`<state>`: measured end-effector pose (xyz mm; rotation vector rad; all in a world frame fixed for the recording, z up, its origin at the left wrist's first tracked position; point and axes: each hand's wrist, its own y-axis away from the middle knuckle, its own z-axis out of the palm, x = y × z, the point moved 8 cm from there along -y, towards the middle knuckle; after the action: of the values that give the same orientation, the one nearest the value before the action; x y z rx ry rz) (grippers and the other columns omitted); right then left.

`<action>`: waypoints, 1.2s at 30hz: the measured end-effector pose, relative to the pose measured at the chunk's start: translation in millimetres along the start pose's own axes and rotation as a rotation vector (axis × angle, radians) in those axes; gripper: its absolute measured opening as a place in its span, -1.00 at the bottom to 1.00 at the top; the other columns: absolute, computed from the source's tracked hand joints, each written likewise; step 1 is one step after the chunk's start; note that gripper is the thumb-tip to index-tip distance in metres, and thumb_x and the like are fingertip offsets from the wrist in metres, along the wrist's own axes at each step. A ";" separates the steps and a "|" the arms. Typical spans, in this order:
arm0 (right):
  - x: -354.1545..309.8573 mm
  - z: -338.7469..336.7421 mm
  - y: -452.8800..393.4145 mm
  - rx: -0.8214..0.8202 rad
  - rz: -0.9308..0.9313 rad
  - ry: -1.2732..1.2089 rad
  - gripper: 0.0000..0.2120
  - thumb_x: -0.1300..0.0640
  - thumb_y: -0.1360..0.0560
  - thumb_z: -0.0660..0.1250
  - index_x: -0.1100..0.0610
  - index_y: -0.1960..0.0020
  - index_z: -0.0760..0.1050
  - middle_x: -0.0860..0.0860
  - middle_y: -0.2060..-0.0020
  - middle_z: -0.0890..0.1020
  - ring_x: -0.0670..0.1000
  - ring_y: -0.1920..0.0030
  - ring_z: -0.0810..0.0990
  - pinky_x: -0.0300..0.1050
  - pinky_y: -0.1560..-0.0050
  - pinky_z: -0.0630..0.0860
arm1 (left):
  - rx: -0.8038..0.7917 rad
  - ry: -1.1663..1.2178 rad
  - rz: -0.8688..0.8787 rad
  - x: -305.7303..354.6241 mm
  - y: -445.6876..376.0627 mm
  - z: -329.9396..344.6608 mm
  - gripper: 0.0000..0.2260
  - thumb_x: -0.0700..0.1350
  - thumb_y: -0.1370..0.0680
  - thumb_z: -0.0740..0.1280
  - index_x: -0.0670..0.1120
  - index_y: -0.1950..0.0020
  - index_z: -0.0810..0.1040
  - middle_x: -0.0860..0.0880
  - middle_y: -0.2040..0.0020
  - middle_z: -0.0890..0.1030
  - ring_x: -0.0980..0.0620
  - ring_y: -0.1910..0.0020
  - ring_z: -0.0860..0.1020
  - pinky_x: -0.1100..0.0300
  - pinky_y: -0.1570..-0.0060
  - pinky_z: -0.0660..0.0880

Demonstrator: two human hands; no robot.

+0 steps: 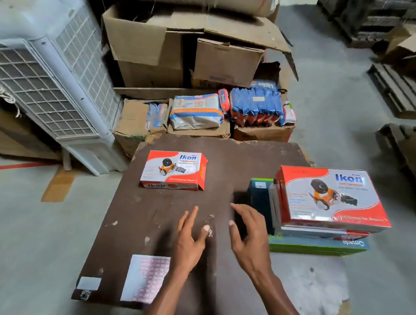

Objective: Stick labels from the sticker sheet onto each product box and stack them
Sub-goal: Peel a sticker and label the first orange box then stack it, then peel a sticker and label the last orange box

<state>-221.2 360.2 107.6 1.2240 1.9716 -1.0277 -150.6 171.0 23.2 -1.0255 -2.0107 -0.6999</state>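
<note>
The white sticker sheet with pink-outlined labels lies at the near left of the brown board; peel one label cleanly before reaching for a box. Left hand hovers open and empty, fingers spread — right hand likewise, slightly apart. One red-and-white Ikon box sits far left; the unlabelled-looking stack of boxes stands right.

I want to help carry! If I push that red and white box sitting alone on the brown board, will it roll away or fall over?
Probably neither. The red and white box lies flat on its widest face, so it should slide across the brown board, not tip or roll. It looks like thin printed cardboard, so likely light, and squeezing might dent it.
</note>
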 end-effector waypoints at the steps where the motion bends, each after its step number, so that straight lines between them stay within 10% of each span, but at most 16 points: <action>1: 1.5 20.9 4.7 -0.054 0.028 -0.007 -0.62 0.21 -0.55 0.40 -0.01 -0.33 0.56 -0.15 -0.25 0.55 -0.14 -0.33 0.44 -0.09 -0.37 0.42 | -0.001 -0.007 -0.034 -14.4 -0.6 -8.4 -0.46 0.01 -0.60 0.39 0.19 -0.55 0.33 -0.01 -0.57 0.30 0.05 -0.56 0.26 0.23 -0.41 0.24; 8: 28.5 159.7 18.5 -0.464 0.209 0.026 -0.53 -0.07 -0.59 0.32 -0.13 -0.49 0.43 -0.03 -0.50 0.40 -0.03 -0.52 0.32 0.05 -0.53 0.30 | -0.045 -0.052 -0.185 -110.4 -16.7 -58.4 -0.45 0.05 -0.61 0.36 0.14 -0.58 0.30 -0.05 -0.59 0.26 -0.03 -0.56 0.27 0.08 -0.46 0.26; 15: 57.5 243.4 2.5 -0.677 0.346 0.220 -0.48 -0.07 -0.62 0.33 -0.09 -0.56 0.34 0.06 -0.56 0.32 0.06 -0.53 0.33 -0.30 -0.39 0.14 | -0.204 -0.089 -0.258 -179.4 -69.1 -79.0 -0.46 0.01 -0.58 0.42 0.09 -0.55 0.37 -0.10 -0.49 0.40 -0.05 -0.44 0.43 0.10 -0.46 0.32; 26: 83.3 287.4 -97.2 -0.643 0.271 0.363 -0.46 0.04 -0.45 0.27 0.06 -0.43 0.49 0.20 -0.40 0.46 0.29 -0.34 0.50 0.16 -0.35 0.48 | -0.288 -0.149 -0.261 -148.7 -167.3 -74.2 -0.37 0.12 -0.61 0.32 0.24 -0.62 0.11 -0.05 -0.67 0.01 -0.09 -0.61 0.15 -0.16 -0.51 0.21; 36: 102.3 327.7 -226.1 -0.727 0.187 0.645 -0.38 -0.18 -0.64 0.21 -0.13 -0.64 0.10 0.09 -0.65 0.06 0.24 -0.62 0.06 0.18 -0.59 0.11 | -0.357 -0.061 -0.310 -146.4 -203.8 -27.1 -0.26 0.17 -0.62 0.30 0.30 -0.62 -0.14 -0.06 -0.67 -0.01 -0.18 -0.62 0.10 -0.20 -0.51 0.23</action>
<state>-440.6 66.3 -77.9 1.3441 2.3095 0.2412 -254.6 -18.5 -107.1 -0.9471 -2.1701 -1.2419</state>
